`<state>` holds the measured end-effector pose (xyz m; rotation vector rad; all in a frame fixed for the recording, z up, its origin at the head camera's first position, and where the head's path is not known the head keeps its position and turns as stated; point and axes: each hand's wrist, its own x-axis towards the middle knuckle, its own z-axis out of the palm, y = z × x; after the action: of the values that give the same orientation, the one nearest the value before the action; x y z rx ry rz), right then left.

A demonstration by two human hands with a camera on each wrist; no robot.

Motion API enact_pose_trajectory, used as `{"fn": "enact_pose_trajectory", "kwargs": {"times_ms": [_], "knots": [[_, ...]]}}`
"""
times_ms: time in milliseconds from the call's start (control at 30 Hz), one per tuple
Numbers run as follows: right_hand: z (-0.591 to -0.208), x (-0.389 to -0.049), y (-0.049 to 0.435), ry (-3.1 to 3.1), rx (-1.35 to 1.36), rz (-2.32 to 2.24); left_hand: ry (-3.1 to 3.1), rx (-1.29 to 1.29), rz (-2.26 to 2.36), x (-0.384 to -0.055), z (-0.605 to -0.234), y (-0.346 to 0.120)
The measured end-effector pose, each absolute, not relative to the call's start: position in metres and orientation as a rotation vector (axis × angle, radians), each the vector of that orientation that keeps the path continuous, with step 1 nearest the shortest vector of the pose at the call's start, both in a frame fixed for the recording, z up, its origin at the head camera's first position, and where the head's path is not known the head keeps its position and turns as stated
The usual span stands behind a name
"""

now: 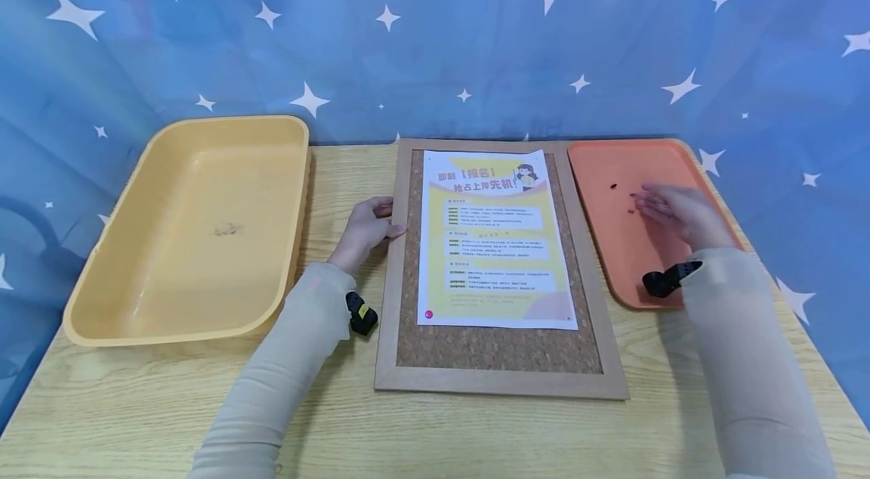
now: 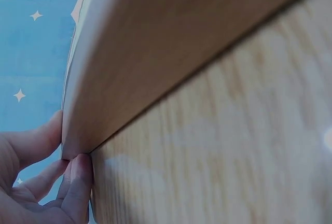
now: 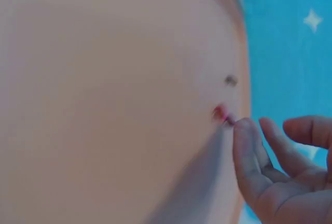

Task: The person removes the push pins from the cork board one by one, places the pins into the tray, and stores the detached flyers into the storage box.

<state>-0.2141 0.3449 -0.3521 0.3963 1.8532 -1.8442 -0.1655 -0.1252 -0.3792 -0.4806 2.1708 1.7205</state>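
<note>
A framed corkboard (image 1: 499,350) lies on the table with a printed yellow-and-white sheet (image 1: 492,237) on its cork. My left hand (image 1: 367,230) grips the board's left wooden edge; the left wrist view shows the thumb on the frame's (image 2: 129,58) face and fingers at its lower edge. Over the orange tray (image 1: 628,260), my right hand (image 1: 669,208) reaches in with fingers extended and thumb apart. Its fingertips come right beside a small red-pink piece (image 3: 220,112) on the tray. A small dark piece (image 1: 614,186) lies a little apart from it.
A deep yellow bin (image 1: 190,332) stands at the left, with a dark smudge on its floor. The wooden table (image 1: 435,437) runs under everything. Behind it hangs a blue curtain (image 1: 435,33) with white stars. The tray sits close against the board's right side.
</note>
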Motion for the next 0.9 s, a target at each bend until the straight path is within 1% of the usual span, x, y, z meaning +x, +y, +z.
{"fn": "enact_pose_trajectory", "kwargs": {"times_ms": [200, 300, 500, 733, 900], "knots": [[-0.331, -0.215, 0.303, 2.182, 0.182, -1.581, 2.176, -0.488, 1.713, -0.167, -0.379, -0.124], [-0.317, -0.212, 0.269, 2.29, 0.121, -1.426, 2.18, -0.493, 1.71, -0.167, -0.38, -0.123], [-0.3, -0.192, 0.196, 2.321, -0.085, -1.322, 2.181, -0.486, 1.71, -0.167, -0.38, -0.124], [-0.308, -0.161, 0.132, 2.221, -0.383, -1.174, 2.184, -0.481, 1.706, -0.167, -0.379, -0.125], [-0.321, -0.138, 0.104, 2.177, -0.612, -1.071, 2.186, -0.482, 1.703, -0.167, -0.38, -0.124]]}}
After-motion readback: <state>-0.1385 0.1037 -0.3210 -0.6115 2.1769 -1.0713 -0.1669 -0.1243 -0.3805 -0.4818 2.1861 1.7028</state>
